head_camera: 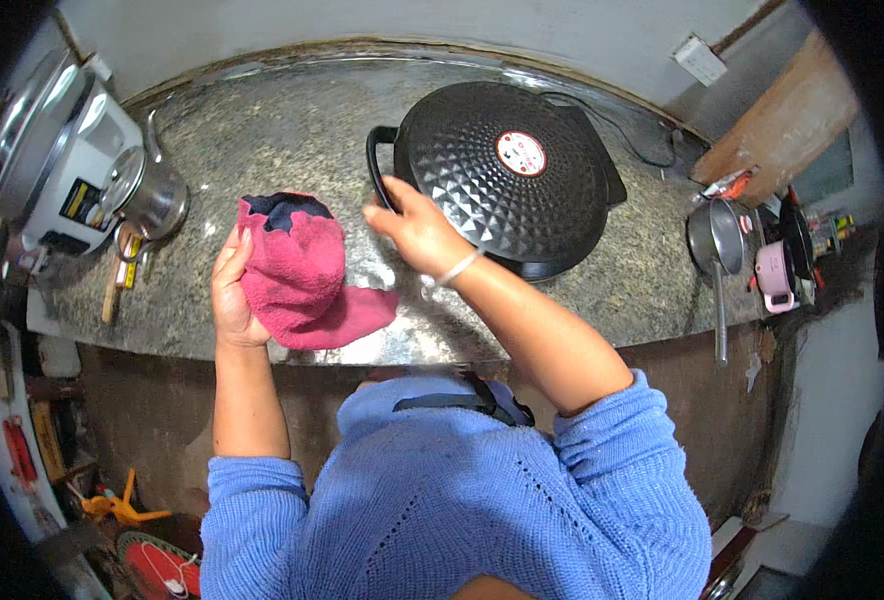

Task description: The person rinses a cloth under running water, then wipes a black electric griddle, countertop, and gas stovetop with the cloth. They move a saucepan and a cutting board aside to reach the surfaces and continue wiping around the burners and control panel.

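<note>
My left hand (pixel 235 289) holds a pink cloth (pixel 295 274) with a dark inner side over the front part of the stone counter (pixel 284 127). One end of the cloth hangs out to the right. My right hand (pixel 412 229) is at the handle (pixel 379 165) of a round black electric griddle (pixel 457 165), its thumb and fingers bent beside the handle's lower end; whether they grip it is unclear. The griddle's lid is down, with a faceted pattern and a round white sticker bearing writing. A cord runs from its back right.
At the left stand a white and silver cooker (pixel 104 142) and a steel pot with lid (pixel 156 199). At the right are a saucepan (pixel 716 232), a pink pan (pixel 773 274) and a wooden board (pixel 779 120). A wall socket (pixel 699 60) is behind.
</note>
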Motion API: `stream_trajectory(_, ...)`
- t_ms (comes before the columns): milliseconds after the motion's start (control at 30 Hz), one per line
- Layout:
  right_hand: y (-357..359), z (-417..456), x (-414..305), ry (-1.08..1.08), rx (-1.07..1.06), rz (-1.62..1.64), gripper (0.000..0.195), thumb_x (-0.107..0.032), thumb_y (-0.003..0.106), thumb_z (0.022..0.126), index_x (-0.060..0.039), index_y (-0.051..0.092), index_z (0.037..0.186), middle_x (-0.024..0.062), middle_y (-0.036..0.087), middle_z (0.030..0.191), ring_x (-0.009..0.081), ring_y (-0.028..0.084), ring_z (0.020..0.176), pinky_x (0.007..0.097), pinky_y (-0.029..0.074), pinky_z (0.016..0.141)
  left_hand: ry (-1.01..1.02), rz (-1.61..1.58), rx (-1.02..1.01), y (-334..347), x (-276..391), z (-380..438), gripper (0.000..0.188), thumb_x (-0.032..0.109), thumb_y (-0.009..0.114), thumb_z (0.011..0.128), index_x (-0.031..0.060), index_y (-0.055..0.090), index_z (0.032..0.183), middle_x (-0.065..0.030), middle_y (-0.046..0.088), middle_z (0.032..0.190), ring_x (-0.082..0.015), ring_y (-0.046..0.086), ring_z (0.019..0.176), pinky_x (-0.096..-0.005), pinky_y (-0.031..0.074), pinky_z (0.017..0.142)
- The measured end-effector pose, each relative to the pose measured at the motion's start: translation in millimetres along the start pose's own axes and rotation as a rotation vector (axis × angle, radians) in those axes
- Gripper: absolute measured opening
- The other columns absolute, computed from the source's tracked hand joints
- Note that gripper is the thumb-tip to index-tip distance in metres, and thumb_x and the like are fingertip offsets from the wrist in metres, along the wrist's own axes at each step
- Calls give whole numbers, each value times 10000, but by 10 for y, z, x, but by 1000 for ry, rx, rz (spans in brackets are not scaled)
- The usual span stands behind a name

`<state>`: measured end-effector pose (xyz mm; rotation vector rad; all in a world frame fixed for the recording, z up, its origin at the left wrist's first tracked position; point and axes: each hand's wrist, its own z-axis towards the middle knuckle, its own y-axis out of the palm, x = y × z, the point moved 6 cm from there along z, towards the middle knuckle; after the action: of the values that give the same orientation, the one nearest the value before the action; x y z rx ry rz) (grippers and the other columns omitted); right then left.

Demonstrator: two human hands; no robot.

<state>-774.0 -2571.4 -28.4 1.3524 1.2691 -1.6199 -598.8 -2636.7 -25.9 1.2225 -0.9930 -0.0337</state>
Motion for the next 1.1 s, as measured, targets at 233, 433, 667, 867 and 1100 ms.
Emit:
stream_trajectory(233, -963, 160, -394, -481, 90, -450, 448, -287, 590, 805, -46, 509, 1174, 190, 472, 1223, 299, 421, 1175, 370, 325, 984, 157, -3, 71, 104, 28, -256, 268, 136, 423, 906, 32, 466, 1150, -128, 562, 1083, -249, 572, 969, -402, 465, 861)
stream_trajectory(433, -2149, 102, 514, -30, 169, -1229, 607, -530, 530, 778, -209, 424, 1283, 105, 298, 1391, 365, 234, 1279, 567, 175, 989, 309, 113, 118, 661, -480, -34, 296, 141, 459, 904, 33, 468, 1179, -114, 559, 1094, -202, 570, 961, -323, 449, 858)
stream_trajectory(667, -2709, 299, 693, -211, 328, -1039, 544, -488, 569, 766, -172, 512, 1206, 208, 412, 1279, 354, 379, 1192, 425, 293, 980, 731, 1379, 338, 953, -1215, -89, 333, 33, 547, 763, 109, 584, 1085, -146, 456, 1045, -294, 458, 1001, -356, 363, 887)
stream_trajectory(867, -3076, 339, 1275, 301, 247, -190, 647, -498, 588, 775, 33, 509, 1136, 142, 587, 1017, 224, 554, 939, 301, 407, 834, 751, 1548, 366, 863, -1300, 89, 407, -23, 528, 711, 118, 571, 1091, -142, 454, 1059, -307, 440, 1010, -373, 342, 901)
stream_trajectory(1100, -2478, -234, 1200, 50, 205, -154, 540, -324, 549, 850, 25, 389, 1229, 140, 498, 1187, 217, 473, 1076, 315, 344, 929, 869, 1667, 362, 416, -704, 657, 351, 33, 507, 733, 157, 580, 1052, -114, 504, 1073, -287, 448, 1041, -383, 321, 889)
